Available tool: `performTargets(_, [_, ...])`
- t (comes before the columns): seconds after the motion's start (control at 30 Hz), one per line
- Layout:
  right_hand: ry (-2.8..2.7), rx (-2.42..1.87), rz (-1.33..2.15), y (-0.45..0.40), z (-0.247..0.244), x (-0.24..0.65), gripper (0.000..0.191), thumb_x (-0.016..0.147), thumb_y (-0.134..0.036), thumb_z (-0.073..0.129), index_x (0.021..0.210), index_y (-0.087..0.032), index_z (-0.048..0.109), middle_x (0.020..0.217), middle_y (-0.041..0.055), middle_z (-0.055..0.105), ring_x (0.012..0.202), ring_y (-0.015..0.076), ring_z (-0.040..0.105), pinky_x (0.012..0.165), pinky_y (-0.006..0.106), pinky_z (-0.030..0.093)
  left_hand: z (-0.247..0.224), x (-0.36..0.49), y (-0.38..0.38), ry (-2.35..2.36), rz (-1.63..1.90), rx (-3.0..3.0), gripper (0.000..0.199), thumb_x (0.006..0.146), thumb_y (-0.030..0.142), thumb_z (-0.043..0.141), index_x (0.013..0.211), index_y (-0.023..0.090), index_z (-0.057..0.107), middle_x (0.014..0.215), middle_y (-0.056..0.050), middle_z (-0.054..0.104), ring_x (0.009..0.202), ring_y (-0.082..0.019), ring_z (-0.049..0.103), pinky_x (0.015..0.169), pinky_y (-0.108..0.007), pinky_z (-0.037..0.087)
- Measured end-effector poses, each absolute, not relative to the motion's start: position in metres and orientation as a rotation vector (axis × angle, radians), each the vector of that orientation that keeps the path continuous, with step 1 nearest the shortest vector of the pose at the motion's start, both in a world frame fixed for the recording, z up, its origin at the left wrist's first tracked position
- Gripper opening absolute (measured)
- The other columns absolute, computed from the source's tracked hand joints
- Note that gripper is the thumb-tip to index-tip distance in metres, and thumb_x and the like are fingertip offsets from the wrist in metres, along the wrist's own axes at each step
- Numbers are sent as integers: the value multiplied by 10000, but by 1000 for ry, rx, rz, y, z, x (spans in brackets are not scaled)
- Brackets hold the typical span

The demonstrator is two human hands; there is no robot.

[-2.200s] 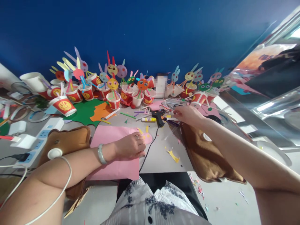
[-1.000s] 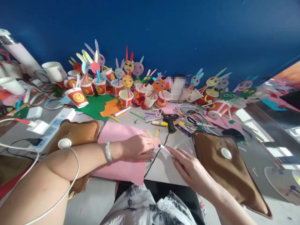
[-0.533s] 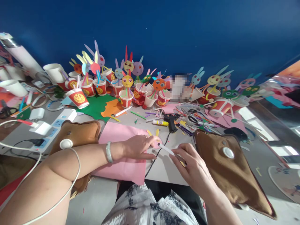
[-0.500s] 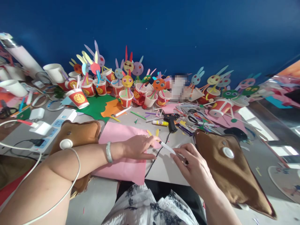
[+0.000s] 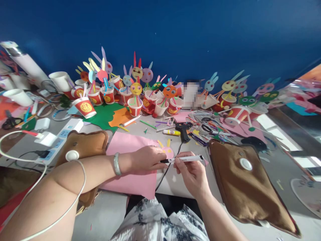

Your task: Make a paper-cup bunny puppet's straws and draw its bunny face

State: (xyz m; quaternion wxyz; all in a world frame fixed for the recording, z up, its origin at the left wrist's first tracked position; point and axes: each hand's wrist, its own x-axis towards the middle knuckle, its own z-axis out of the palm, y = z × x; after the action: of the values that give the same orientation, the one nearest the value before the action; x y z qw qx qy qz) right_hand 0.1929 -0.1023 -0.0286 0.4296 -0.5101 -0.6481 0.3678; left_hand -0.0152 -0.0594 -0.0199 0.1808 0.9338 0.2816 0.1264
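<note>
A white marker [image 5: 189, 158] with black ends lies almost level in front of me, pinched between the thumb and fingers of my right hand [image 5: 194, 175]. My left hand [image 5: 146, 159] rests over the right part of a pink paper sheet [image 5: 125, 177], its fingers closed at the marker's black left end. Just above the marker lies a small pink paper bunny head [image 5: 168, 151] with yellow ears, partly hidden by my left fingers.
A black glue gun [image 5: 184, 131] and a yellow glue stick [image 5: 171, 132] lie behind my hands. Brown hot-water bags [image 5: 250, 184] flank me, with a power strip [image 5: 60, 140] at left. Red paper cups [image 5: 134, 107] with paper bunnies line the wall.
My right hand has turned the marker from slanting to nearly level and moved it slightly. My left fingers have come to its black end; the pink bunny head shows more clearly.
</note>
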Motion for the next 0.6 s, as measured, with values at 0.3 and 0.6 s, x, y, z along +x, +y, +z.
performTargets(0.3, [-1512,-1170,970,-104,-33,198,214,967,-400,592,883,-203,590,607,-25,586,484,102,537,481,232,424,-15,-13,-61,832,354,2668,258,1031,332,438,888,160,566,847,-56,661,759,-185,614,685,-295,417])
performTargets(0.6, [-1434,-1071,1012,-108,-42,202,155,978,-343,593,901,-209,593,604,-39,568,490,88,506,468,215,382,-18,-13,-62,781,403,2770,181,1021,315,450,1034,153,529,865,-70,663,770,-216,646,687,-316,459])
